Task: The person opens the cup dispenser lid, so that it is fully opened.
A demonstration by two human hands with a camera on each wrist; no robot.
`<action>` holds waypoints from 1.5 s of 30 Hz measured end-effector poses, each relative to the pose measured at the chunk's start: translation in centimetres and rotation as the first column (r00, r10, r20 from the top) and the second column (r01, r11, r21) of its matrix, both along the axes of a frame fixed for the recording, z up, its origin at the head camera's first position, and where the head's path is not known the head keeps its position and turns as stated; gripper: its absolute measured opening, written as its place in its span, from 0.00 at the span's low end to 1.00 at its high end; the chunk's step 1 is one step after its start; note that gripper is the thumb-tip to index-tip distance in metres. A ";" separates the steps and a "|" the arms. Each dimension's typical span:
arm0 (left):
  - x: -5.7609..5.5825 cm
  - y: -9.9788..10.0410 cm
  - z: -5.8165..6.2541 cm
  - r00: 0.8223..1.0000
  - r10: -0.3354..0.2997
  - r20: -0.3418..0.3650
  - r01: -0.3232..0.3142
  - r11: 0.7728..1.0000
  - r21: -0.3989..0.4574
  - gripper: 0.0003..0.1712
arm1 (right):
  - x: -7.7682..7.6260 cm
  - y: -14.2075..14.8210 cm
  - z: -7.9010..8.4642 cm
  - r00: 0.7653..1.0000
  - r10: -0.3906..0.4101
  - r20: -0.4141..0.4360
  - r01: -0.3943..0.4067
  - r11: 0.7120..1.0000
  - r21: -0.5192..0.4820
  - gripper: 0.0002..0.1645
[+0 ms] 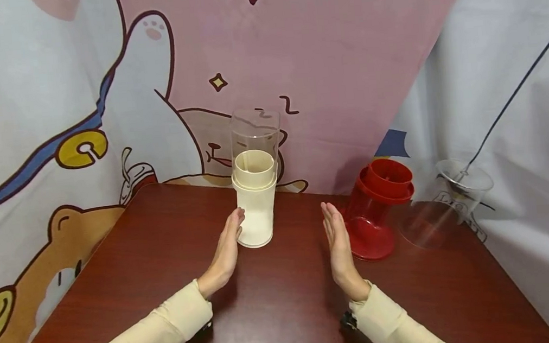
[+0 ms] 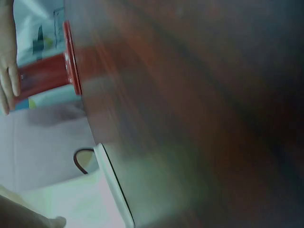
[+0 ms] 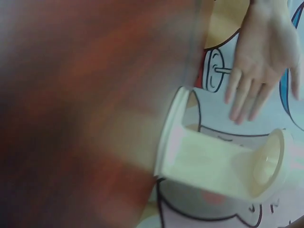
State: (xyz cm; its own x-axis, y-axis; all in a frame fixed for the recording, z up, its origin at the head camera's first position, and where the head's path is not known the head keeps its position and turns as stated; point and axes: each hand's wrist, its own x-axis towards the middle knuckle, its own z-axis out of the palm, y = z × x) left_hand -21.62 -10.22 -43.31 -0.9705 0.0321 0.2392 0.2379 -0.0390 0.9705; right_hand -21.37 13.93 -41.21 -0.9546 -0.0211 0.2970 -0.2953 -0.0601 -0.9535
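Observation:
A cream stand (image 1: 255, 217) with a round upper ring and a flat base stands upright toward the back of the table, and a clear tube (image 1: 254, 124) rises from its top. My left hand (image 1: 224, 257) is upright beside its left side, fingers straight. Whether the fingertips touch the stand I cannot tell. To the right, my right hand (image 1: 340, 250) is also held upright with straight fingers, palm facing the left hand, nothing held. Just beyond it stands a red stand (image 1: 370, 236) of similar shape. The right wrist view shows the left palm (image 3: 266, 57) near the cream stand (image 3: 213, 161).
Right of the red stand, a clear plastic cylinder (image 1: 429, 229) is near the table edge, with a clear flared piece (image 1: 471, 184) beside it. A thin dark rod (image 1: 522, 90) slants up from there. Cartoon-printed cloth (image 1: 332, 52) hangs behind the dark wooden table (image 1: 277, 313).

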 end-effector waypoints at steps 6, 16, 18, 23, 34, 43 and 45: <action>-1.3 -1.9 0.6 0.994 0.088 0.064 -0.089 0.996 0.014 0.38 | -3.2 -3.6 1.2 1.000 0.017 0.000 -0.017 0.999 -0.031 0.38; -6.4 -4.1 3.4 0.990 0.143 -0.009 -0.143 0.988 -0.064 0.40 | -8.8 -7.6 3.7 0.999 -0.036 0.017 0.036 0.999 -0.031 0.40; -7.2 -4.0 3.8 0.991 0.135 -0.015 -0.136 0.989 -0.066 0.39 | -9.5 -8.0 3.9 0.999 -0.047 0.021 0.048 0.999 -0.015 0.40; -8.4 -3.2 4.7 0.993 0.115 -0.006 -0.115 0.992 -0.055 0.38 | -10.5 -8.8 4.1 0.997 -0.059 0.038 0.058 0.997 0.044 0.43; -10.6 -0.8 4.4 0.997 0.071 -0.018 -0.071 0.997 0.016 0.42 | -11.3 -11.3 4.0 0.999 -0.036 0.030 0.034 0.998 0.049 0.44; -10.6 -0.3 4.2 0.994 0.111 -0.012 -0.110 0.992 0.054 0.43 | -11.4 -12.1 4.0 0.999 -0.033 0.008 0.033 0.999 -0.009 0.43; -10.4 -0.1 4.2 0.992 0.127 -0.019 -0.126 0.991 0.047 0.42 | -11.6 -12.1 4.1 0.999 -0.030 0.021 0.030 0.999 -0.038 0.43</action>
State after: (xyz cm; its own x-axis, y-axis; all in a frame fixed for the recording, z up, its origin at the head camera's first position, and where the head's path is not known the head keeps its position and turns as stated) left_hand -32.01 -10.31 -39.07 -0.9605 -0.1017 0.2591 0.2652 -0.0513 0.9628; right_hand -32.94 1.79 -37.11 -0.9604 0.0185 0.2779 -0.2785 -0.0879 -0.9564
